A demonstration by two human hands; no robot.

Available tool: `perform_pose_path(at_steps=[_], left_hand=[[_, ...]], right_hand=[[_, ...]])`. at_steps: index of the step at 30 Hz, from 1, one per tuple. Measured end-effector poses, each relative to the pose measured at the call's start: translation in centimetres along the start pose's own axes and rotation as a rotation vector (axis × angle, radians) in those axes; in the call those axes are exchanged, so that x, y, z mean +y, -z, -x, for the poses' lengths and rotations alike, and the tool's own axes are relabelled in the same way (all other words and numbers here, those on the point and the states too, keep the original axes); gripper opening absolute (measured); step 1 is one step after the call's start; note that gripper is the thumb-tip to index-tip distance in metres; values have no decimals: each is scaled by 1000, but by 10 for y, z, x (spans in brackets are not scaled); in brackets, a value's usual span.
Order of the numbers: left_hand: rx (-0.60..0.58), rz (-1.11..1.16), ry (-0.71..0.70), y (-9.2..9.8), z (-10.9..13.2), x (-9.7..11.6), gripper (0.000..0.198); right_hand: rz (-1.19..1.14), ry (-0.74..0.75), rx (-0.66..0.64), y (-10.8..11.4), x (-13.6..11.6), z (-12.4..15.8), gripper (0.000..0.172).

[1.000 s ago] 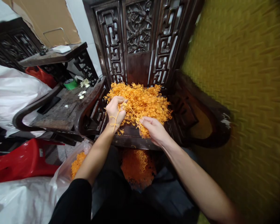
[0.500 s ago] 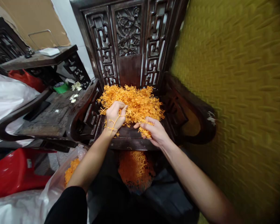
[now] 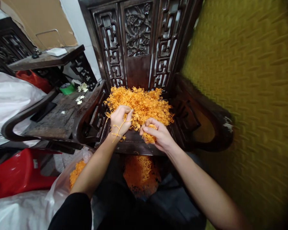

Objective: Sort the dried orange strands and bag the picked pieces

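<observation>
A heap of orange branching plastic sprigs (image 3: pixel 144 102) covers much of the dark wooden chair seat (image 3: pixel 136 145). At the heap's front left, my left hand (image 3: pixel 120 119) is closed on an orange branching sprig (image 3: pixel 120 128), whose forked stem lies back over the wrist. Just in front of the heap, on the right, my right hand (image 3: pixel 156 132) is closed around a small bunch of orange sprigs (image 3: pixel 149 135). The two hands are a short way apart.
A carved chair back (image 3: pixel 138 41) rises behind the heap, with a curved armrest (image 3: pixel 208 127) at right. More orange pieces sit in a clear plastic bag (image 3: pixel 60 188) at lower left. Green tape (image 3: pixel 67 88) and white pieces (image 3: pixel 79 99) lie on the left chair, above a red stool (image 3: pixel 21 172).
The whole view has shifted slightly, moving things to the right. The fingers of my right hand have curled further around the bunch; my left hand keeps its grip on the sprig.
</observation>
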State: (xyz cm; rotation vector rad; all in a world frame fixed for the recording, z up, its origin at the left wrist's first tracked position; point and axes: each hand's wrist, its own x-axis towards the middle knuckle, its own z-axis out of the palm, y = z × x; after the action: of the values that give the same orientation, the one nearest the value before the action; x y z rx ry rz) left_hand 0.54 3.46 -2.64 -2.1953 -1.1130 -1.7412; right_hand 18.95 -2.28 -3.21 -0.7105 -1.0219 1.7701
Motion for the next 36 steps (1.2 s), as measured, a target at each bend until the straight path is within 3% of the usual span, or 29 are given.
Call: perform_pose_path(at_steps=[4,12,16,21,25,29,32,36], left_hand=[[-9,-19,-9,-2,1,-1,10],[-21,-31,-124,-17,6,0,7],[-27,-24,-118,-19,8,4,7],[53,-10,-126,-19,6,11,7],[91,-19,-156,-15,2,9,8],[146,-57,-198,-5,-3,2,9],[198,-66,-199,2,-6,1,9],[279,-105,-95,7,-9,9,16]], right_hand=[[109,84,131,0,6,-8,34],[-34,-57,228,-10,17,-32,55],[-93,-42,271,-11,19,-37,52],[-233,-80,254,-10,12,-36,49],[-290,-21,282,-5,6,-32,43],[-83,41,396,0,10,-29,34],[183,174,456,2,14,-29,27],[432,413,407,0,12,-29,24]])
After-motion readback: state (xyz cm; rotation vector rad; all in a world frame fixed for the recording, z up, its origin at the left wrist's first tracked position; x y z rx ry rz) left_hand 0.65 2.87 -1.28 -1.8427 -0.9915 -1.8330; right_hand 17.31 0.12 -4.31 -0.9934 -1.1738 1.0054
